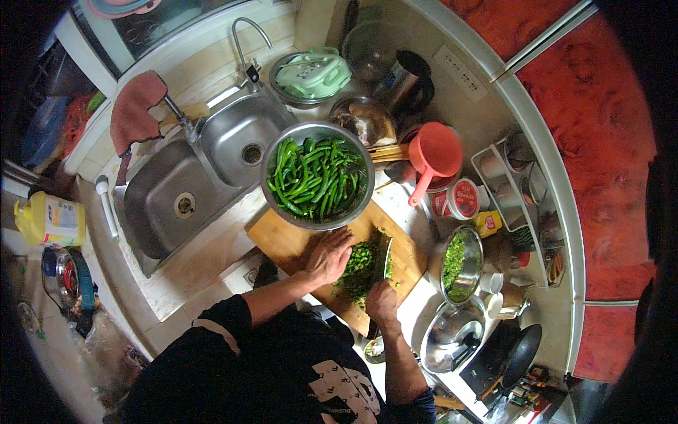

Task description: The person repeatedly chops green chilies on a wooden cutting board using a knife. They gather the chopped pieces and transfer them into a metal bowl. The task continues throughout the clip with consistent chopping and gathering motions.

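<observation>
My right hand (382, 303) is closed around the handle of a kitchen knife (383, 257), its dark blade standing on a wooden cutting board (286, 241). Chopped green peppers (357, 267) lie heaped along the blade, with small bits on its far side. My left hand (329, 257) rests at the left of this heap, fingers extended and thumb apart, with nothing seen in its grasp. Just beyond its fingertips, a metal bowl (265, 191) of whole long green peppers (312, 177) overlaps the board's back corner.
A double steel sink (153, 212) lies to the left. On the right are a bowl of chopped greens (454, 265), a shiny metal basin (439, 339) and a red plastic ladle (435, 151). An electric kettle (405, 79) and a green lidded container (312, 74) stand at the back.
</observation>
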The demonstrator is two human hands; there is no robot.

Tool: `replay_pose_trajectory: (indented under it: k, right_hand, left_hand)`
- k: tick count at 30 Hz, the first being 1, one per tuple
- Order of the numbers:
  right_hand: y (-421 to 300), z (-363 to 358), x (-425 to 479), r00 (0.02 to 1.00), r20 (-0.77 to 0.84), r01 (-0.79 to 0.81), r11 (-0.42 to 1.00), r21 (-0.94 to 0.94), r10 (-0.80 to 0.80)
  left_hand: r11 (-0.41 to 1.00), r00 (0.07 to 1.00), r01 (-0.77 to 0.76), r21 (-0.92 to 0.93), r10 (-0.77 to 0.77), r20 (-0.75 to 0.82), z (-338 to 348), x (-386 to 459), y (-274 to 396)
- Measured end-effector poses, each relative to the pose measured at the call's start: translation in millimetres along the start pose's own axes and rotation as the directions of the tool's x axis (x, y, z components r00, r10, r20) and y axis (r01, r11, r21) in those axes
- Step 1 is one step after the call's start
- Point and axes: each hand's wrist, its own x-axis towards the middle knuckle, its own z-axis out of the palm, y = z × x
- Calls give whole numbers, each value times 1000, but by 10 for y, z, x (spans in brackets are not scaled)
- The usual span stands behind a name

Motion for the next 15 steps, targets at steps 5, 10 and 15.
replay_pose_trajectory:
  k: [5, 10, 15]
  right_hand:
    - [-15, -308, 34, 998, -55, 19, 999, 43, -17]
    - [-177, -218, 89, 999, -31, -18, 996, 82, 20]
    - [-304, 42, 18, 975, -42, -212, 970, 120, 218]
  left_hand:
    - [986, 980, -120, 115, 99, 175, 263, 7, 191]
    - [994, 999, -44, -100, 42, -17, 161, -149, 150]
    - [1000, 1000, 24, -15, -24, -1, -48, -217, -51]
